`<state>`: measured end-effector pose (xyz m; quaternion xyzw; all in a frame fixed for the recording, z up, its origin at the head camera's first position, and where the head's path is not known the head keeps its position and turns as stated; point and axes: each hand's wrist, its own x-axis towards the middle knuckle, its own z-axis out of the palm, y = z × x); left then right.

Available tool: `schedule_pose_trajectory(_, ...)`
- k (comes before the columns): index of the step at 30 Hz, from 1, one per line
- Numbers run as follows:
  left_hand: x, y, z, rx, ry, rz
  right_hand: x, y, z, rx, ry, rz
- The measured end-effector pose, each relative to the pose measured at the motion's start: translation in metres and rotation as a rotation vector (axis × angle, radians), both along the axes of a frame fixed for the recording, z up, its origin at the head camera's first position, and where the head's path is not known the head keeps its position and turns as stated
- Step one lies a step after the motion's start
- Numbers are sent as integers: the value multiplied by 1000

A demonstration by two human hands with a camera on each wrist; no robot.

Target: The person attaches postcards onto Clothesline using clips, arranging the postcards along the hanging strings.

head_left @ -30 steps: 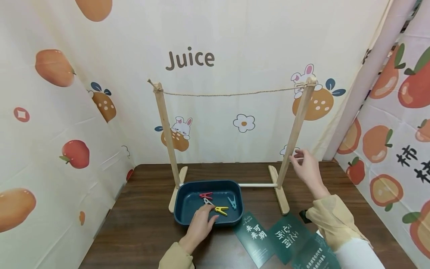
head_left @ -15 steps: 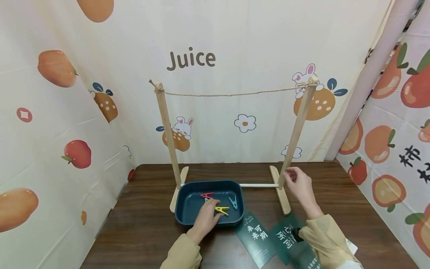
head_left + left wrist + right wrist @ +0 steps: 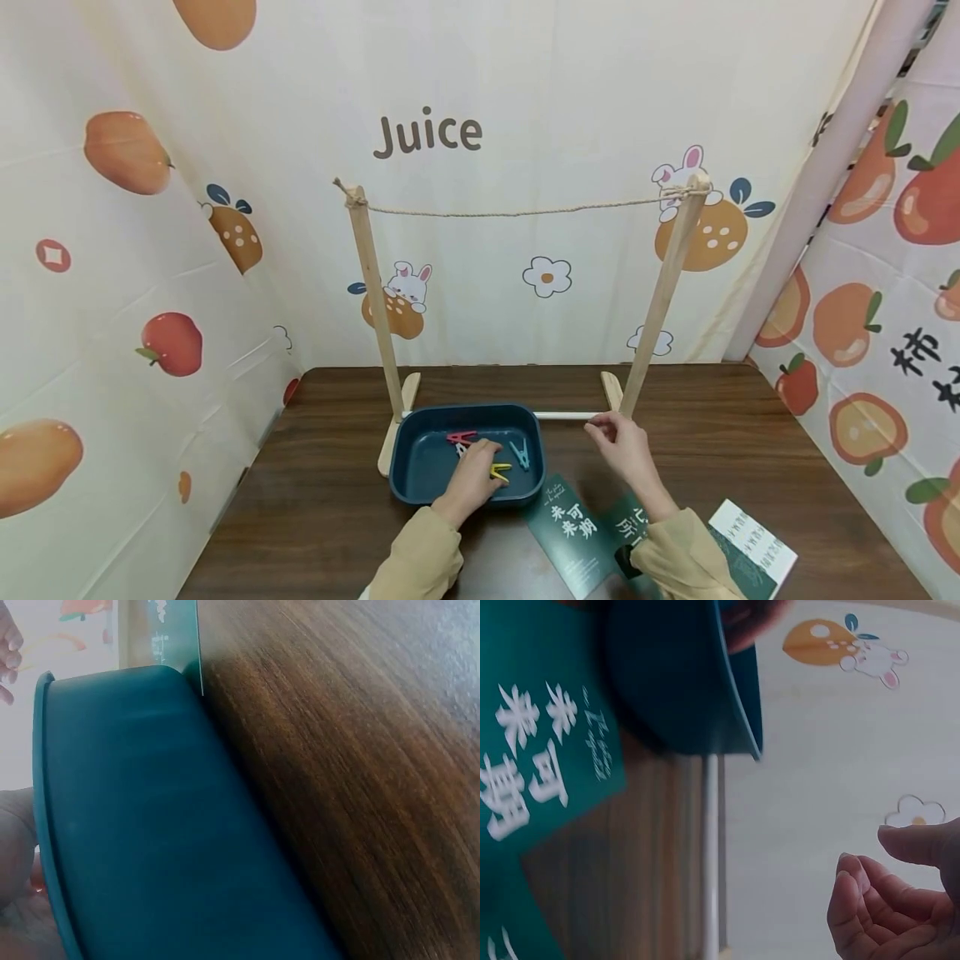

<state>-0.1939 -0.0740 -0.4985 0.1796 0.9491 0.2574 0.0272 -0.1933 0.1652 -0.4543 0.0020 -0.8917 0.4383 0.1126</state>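
My left hand [image 3: 471, 479] reaches over the front rim of a dark blue plastic basin [image 3: 420, 475]. Its thumb and fingers stand apart around a yellow clothespin [image 3: 498, 472]; in the left wrist view the basin wall [image 3: 142, 810] hides most of them. Also in the basin lie a red clothespin [image 3: 461, 436], a light blue one [image 3: 520, 454] and a white one [image 3: 461, 450], partly covered. Right of the basin, my right hand [image 3: 630, 457] hovers with fingers loosely bent. The right wrist view shows a gap between its thumb and fingertips, with nothing held.
Behind the basin stands a wooden frame [image 3: 660, 308] with a rope [image 3: 487, 214] strung between its posts and a white rod [image 3: 566, 415] below. Green printed cards [image 3: 570, 533] lie at the front right; another card [image 3: 752, 547], partly white, lies farther right.
My right hand has come down and left from beside the right post towards the basin. My left hand has shifted slightly right, over the yellow clothespin.
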Motion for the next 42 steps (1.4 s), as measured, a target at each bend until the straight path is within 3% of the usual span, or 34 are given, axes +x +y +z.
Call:
schedule_pose_trajectory(6,-4,3,0,-40,-4,-24,2,-16,-14,-9,-23,36)
schedule_pose_trajectory(21,-16,12,-8,-186,45,-75,13,-48,-40,-153,-201,113)
schedule_pose_trajectory(29,-21,13,-11,-231,19,-94,13,-54,-46,-201,-268,141)
schedule_pose_trajectory(42,-23,15,-13,-297,64,-141,15,-56,-53,-245,-326,128)
